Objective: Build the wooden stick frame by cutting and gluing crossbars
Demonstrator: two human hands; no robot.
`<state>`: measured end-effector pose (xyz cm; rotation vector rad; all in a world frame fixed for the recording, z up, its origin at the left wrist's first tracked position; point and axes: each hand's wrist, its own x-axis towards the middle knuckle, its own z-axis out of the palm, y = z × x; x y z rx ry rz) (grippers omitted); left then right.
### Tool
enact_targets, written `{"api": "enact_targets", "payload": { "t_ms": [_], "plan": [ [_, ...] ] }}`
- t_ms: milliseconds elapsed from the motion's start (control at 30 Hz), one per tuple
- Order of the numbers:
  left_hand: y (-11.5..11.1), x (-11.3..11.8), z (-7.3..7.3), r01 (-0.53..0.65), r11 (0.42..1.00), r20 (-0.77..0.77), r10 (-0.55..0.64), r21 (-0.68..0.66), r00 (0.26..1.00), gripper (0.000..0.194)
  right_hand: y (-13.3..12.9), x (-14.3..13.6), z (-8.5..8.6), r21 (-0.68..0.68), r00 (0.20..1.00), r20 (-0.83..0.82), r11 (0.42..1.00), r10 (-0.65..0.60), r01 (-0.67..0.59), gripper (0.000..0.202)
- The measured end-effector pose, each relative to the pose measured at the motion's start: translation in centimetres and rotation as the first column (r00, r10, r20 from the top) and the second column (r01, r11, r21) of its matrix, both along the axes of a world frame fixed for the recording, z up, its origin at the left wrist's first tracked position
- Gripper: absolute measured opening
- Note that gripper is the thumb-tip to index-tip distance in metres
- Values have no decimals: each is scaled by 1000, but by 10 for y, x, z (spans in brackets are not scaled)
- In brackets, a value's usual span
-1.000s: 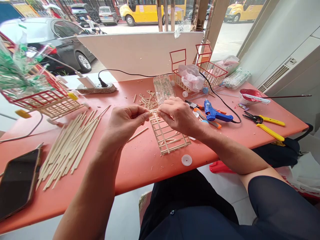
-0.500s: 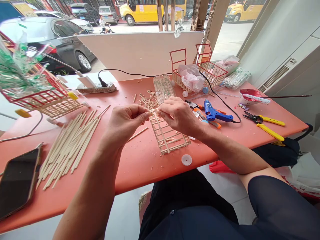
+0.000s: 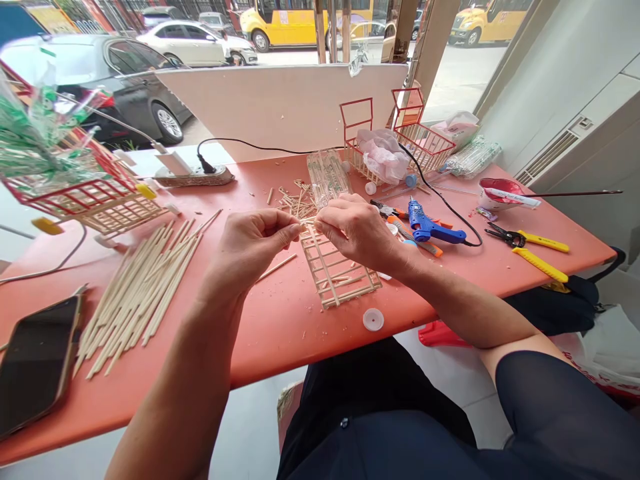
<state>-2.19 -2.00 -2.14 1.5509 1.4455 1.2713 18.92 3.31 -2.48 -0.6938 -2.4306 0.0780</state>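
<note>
A lattice frame of thin wooden sticks (image 3: 327, 277) lies flat on the orange table (image 3: 280, 333). At its far end my left hand (image 3: 257, 237) pinches a short stick (image 3: 308, 221) between thumb and fingertips. My right hand (image 3: 353, 230) has its fingers closed on the other end of that stick and covers part of the frame's far right corner. Just beyond both hands lie short stick pieces (image 3: 295, 200) and a clear bag of sticks (image 3: 327, 175). One loose stick (image 3: 277, 267) rests left of the frame.
Long sticks (image 3: 145, 293) and a phone (image 3: 40, 363) lie at left, near a red-edged basket (image 3: 100, 193). A blue glue gun (image 3: 433, 225) with a black cord and yellow-handled pliers (image 3: 537, 250) sit at right. Small baskets (image 3: 425, 143) stand at the back.
Both hands hold the same pose and place on the stick. Outside the window, a white car has come into view and the rider on a scooter is no longer visible.
</note>
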Motion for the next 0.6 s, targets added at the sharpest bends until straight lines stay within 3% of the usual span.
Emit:
{"api": "enact_targets", "payload": {
  "t_ms": [600],
  "plan": [
    [0, -1, 0, -4, 1000, 14, 4, -15, 1000, 16, 0, 0, 0, 16, 1000, -1, 1000, 2, -2, 32]
  ]
}}
